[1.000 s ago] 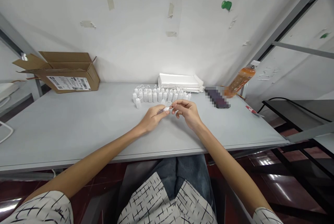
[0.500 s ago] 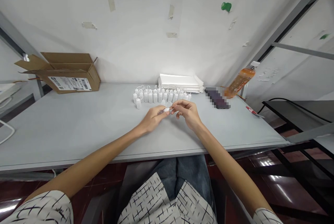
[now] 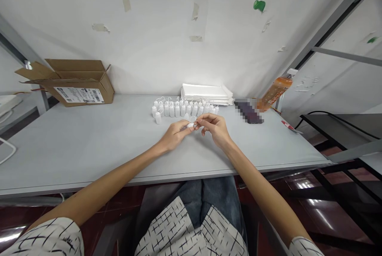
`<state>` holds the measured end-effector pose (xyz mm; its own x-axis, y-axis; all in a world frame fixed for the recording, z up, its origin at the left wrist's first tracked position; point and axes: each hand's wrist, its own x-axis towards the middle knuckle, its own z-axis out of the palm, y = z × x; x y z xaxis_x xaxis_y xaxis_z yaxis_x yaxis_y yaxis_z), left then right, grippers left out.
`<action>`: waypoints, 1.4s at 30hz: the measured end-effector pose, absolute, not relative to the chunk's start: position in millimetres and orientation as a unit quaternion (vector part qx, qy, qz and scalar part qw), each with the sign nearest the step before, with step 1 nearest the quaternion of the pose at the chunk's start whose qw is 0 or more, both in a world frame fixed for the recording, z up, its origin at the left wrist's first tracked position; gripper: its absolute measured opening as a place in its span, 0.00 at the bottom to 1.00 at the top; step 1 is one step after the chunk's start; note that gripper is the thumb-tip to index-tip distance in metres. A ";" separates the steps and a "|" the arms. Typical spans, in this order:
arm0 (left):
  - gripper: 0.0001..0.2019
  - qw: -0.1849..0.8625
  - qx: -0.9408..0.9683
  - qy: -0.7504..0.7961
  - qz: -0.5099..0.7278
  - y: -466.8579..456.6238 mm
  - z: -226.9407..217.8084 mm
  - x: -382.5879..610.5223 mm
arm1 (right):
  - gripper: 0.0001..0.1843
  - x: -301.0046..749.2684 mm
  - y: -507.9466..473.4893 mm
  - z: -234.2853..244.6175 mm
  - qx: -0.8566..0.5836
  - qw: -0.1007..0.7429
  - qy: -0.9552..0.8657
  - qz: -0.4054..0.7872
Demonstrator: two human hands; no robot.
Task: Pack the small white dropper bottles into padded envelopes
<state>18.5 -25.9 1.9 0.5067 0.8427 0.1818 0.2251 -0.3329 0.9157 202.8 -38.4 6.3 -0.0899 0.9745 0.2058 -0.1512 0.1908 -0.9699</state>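
"What's the left hand [image 3: 174,134] doing?"
"Gripping a small white bottle [image 3: 191,125] between thumb and fingers, midway along the bench [image 3: 89,140], back from its front edge."
"And the right hand [image 3: 215,128]?"
"Thumb and forefinger pinch the bottle's top; other fingers curl loosely."

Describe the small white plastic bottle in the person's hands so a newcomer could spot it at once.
On the long pale-grey table, find the cluster of small white plastic bottles. In front of it, the left hand holds a single small white plastic bottle, with the right hand at its top. Though partly hidden, it is the held one; its neighbours stand on the table.
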 end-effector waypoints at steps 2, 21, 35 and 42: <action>0.16 0.451 0.741 0.361 0.343 -25.8 1.3 18.2 | 0.11 203.0 -38.5 6.5 -0.383 0.553 -0.539 0.507; 0.15 0.396 0.766 0.356 0.360 -27.5 1.6 21.4 | 0.10 201.0 -40.0 8.2 -0.398 0.535 -0.567 0.484; 0.16 0.392 0.765 0.363 0.359 -24.2 3.8 20.6 | 0.14 201.7 -39.2 5.9 -0.423 0.514 -0.616 0.421; 0.17 0.371 0.781 0.351 0.360 -26.9 11.8 18.5 | 0.12 202.2 -43.2 13.0 -0.400 0.527 -0.629 0.407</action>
<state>18.5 -26.9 11.8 0.4956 0.8144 0.3018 0.2810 -0.4792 0.8315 202.2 -43.2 13.0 -0.1232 0.9334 0.3369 0.0740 0.3472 -0.9349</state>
